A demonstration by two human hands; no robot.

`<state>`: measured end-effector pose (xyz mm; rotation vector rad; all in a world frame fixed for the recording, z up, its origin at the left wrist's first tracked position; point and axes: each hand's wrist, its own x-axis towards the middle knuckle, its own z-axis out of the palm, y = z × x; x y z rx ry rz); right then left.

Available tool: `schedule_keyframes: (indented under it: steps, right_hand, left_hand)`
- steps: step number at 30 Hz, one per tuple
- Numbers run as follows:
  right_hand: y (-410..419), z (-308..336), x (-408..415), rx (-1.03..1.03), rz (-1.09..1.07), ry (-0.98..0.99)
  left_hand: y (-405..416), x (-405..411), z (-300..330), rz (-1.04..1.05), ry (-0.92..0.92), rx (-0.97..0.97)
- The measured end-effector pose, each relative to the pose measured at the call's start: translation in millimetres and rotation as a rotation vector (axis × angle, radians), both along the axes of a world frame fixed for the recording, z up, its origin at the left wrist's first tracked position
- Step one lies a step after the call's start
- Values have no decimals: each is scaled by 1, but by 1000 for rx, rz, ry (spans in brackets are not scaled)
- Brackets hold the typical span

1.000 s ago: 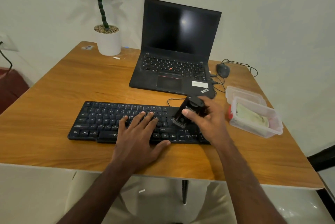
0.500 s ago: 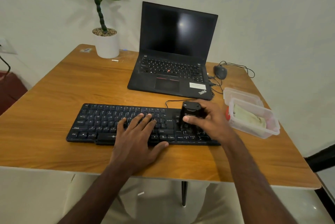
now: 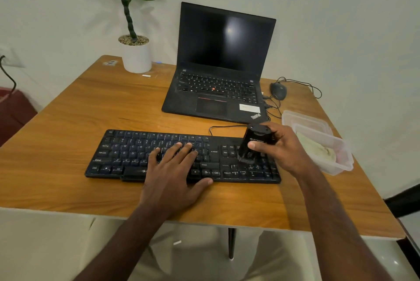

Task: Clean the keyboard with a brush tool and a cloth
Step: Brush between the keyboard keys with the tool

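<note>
A black wired keyboard (image 3: 127,155) lies across the front of the wooden table (image 3: 68,117). My left hand (image 3: 172,173) rests flat on its middle keys with straight, spread fingers. My right hand (image 3: 279,151) grips a black brush tool (image 3: 254,142), thumb across its front. The tool stands nearly upright, its bristles down on the keys at the keyboard's right end. A pale cloth (image 3: 318,151) lies folded inside a clear plastic box (image 3: 343,162) just right of my right hand.
An open black laptop (image 3: 222,71) stands behind the keyboard. A wired mouse (image 3: 278,90) and its cables lie to the laptop's right. A white potted plant (image 3: 136,55) sits at the back left. A clear lid (image 3: 302,119) lies behind the box.
My right hand has brought the brush tool down from a tilt above the keys to nearly upright, bristles on the right-end keys. My left hand stays on the keyboard.
</note>
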<state>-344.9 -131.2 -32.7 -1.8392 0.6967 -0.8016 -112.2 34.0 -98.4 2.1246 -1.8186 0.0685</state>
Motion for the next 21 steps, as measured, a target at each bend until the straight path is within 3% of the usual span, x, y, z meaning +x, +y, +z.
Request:
schedule_keyframes:
  steps: [11,21]
  right_hand:
    - [18,-9,39,42,38,-45]
    - [1,-4,-3,-152,-137,-59]
  left_hand:
    - [3,4,1,14,3,-10]
    - [15,27,1,29,-24,-20]
